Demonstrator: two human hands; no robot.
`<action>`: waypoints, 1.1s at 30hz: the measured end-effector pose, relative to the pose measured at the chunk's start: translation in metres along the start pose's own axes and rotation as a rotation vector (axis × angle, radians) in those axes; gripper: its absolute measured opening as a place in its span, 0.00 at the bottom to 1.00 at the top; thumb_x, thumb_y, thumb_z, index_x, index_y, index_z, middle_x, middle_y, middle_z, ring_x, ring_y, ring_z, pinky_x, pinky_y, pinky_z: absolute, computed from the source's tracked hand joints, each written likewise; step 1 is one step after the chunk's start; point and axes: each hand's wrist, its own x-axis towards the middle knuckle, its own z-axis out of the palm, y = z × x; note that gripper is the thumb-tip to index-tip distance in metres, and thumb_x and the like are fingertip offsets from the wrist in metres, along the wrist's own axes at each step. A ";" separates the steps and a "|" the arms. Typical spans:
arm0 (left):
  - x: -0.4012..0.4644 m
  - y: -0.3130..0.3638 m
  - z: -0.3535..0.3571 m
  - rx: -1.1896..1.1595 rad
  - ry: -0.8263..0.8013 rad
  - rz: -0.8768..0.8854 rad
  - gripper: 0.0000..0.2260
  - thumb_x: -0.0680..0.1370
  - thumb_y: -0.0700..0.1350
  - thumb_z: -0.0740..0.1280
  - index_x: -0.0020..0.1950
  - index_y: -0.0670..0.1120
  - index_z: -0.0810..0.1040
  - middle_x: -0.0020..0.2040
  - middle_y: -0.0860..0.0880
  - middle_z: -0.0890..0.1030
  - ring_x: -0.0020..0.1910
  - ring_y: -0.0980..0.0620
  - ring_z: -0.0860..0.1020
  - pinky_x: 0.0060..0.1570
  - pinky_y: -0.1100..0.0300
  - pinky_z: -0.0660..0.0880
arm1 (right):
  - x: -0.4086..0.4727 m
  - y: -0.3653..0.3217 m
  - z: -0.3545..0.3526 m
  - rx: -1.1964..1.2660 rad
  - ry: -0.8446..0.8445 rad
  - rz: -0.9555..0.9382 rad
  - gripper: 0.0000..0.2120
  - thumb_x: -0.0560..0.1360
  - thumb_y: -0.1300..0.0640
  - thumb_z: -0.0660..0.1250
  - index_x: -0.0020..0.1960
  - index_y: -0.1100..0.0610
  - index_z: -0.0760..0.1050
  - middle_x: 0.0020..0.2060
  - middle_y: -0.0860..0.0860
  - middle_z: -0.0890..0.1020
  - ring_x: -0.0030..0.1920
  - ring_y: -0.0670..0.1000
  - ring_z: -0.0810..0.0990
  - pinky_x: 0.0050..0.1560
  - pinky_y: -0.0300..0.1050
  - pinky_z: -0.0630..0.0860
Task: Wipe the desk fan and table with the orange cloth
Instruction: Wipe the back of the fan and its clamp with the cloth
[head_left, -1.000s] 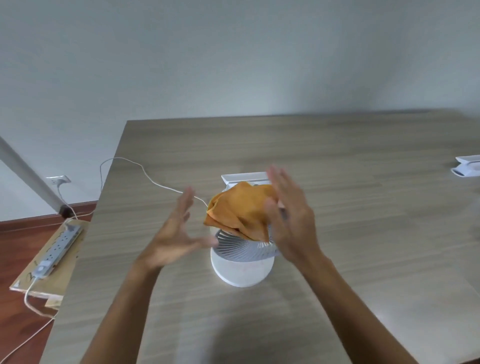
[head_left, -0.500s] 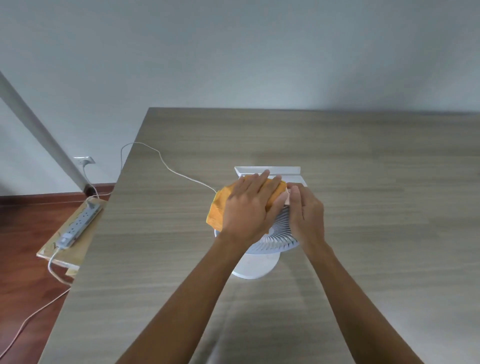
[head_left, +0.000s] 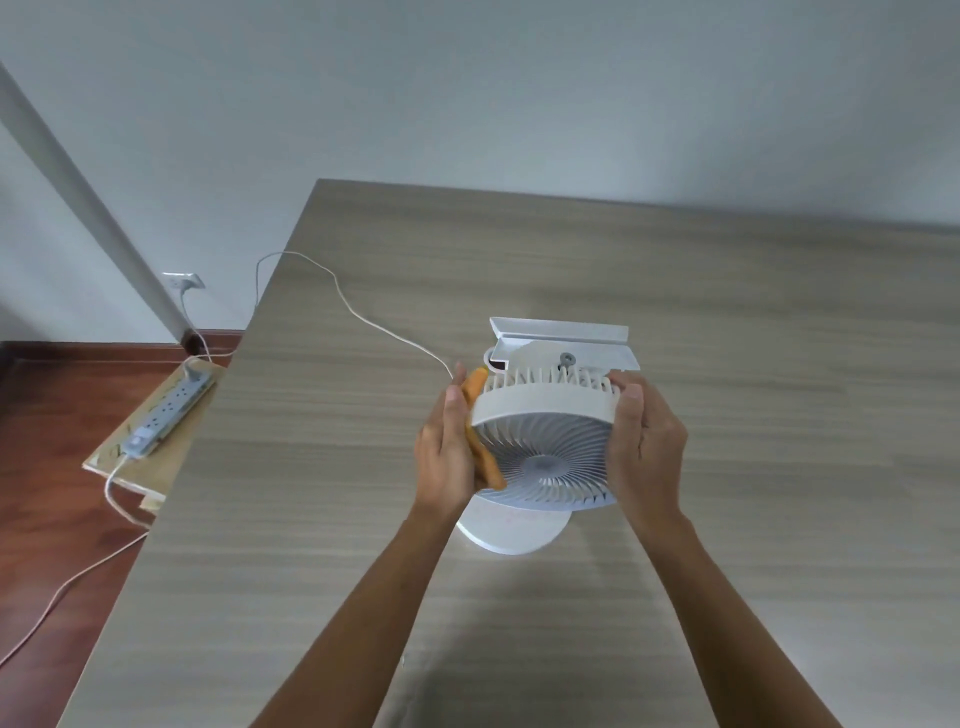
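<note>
Desk fan (head_left: 545, 447) stands on the wooden surface (head_left: 779, 364), head clasped between both hands; left hand (head_left: 449, 447) presses the orange cloth (head_left: 480, 431) flat against the housing's left rim (cloth runs along the rim, near to far); right hand (head_left: 644, 441) bare, fingers wrapped, bracing the opposite side; wiping falls to the left grip.

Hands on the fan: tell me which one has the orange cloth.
The left hand. The orange cloth is pressed between its palm and the left rim of the desk fan. The right hand grips the opposite rim bare.
</note>
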 end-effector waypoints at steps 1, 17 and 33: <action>-0.001 -0.003 -0.001 -0.124 0.026 -0.103 0.20 0.83 0.57 0.51 0.67 0.54 0.77 0.56 0.54 0.84 0.58 0.55 0.80 0.57 0.60 0.77 | 0.000 0.001 0.000 0.006 0.003 0.004 0.22 0.80 0.51 0.50 0.55 0.61 0.79 0.47 0.54 0.83 0.47 0.51 0.80 0.47 0.44 0.75; -0.001 -0.016 -0.012 -0.550 0.005 -0.712 0.20 0.80 0.55 0.57 0.54 0.42 0.82 0.48 0.40 0.84 0.42 0.44 0.83 0.43 0.54 0.79 | -0.007 0.004 -0.002 0.013 -0.031 -0.098 0.20 0.79 0.56 0.51 0.57 0.61 0.79 0.45 0.52 0.80 0.45 0.52 0.78 0.45 0.41 0.73; -0.013 0.052 0.028 0.807 -0.203 0.359 0.31 0.82 0.56 0.39 0.79 0.40 0.51 0.80 0.45 0.53 0.79 0.50 0.50 0.78 0.54 0.47 | -0.009 0.012 -0.005 0.046 -0.031 -0.080 0.19 0.79 0.57 0.51 0.57 0.62 0.78 0.46 0.54 0.80 0.46 0.52 0.79 0.45 0.47 0.75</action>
